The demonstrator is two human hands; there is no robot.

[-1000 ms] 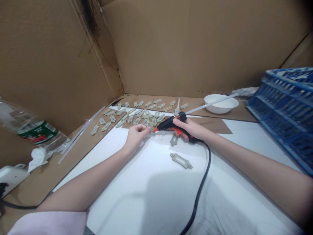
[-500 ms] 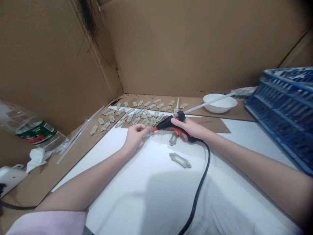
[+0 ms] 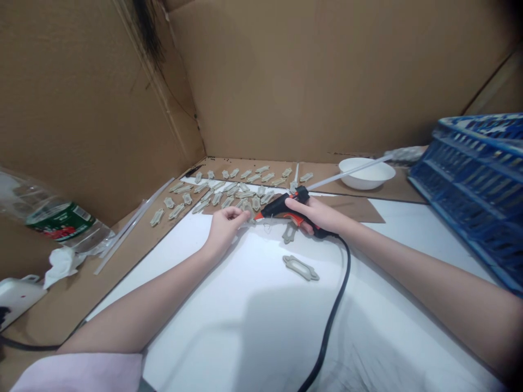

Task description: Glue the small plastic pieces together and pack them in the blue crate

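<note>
- A hot glue gun [image 3: 281,206], black with orange parts, is held above the front edge of a brown cardboard sheet [image 3: 355,209], and its orange nozzle [image 3: 258,216] is pointed toward the left hand.
- The right hand [image 3: 308,215] is closed around the grip of the hot glue gun, and its index finger is laid along the upper side of the body.
- The left hand [image 3: 226,226] is closed, with its fingertips [image 3: 244,215] brought together just beside the nozzle. A small moulded piece [image 3: 249,216] is touched there, but it cannot be told if the piece is really gripped.
- A thin thread of glue [image 3: 267,227] is seen below the nozzle.
- A long glue stick [image 3: 347,175] is extended from the rear of the hot glue gun, above a white bowl [image 3: 366,173].
- A black power cord [image 3: 342,277] is run from the gun across a white board [image 3: 229,305].
- One grey moulded piece [image 3: 289,233] is lying just below the right hand, and a second one [image 3: 300,268] is lying flat on the white board.
- Many similar moulded pieces [image 3: 241,190] are laid out in rows behind the hands.
- Loose glue sticks [image 3: 131,226], a plastic bottle [image 3: 53,218], a crumpled tissue [image 3: 61,267] and a white power strip [image 3: 16,299] are placed on the left.
- A blue plastic crate [image 3: 469,185] is standing on the right.
- Cardboard walls [image 3: 327,81] are surrounding the work area.
</note>
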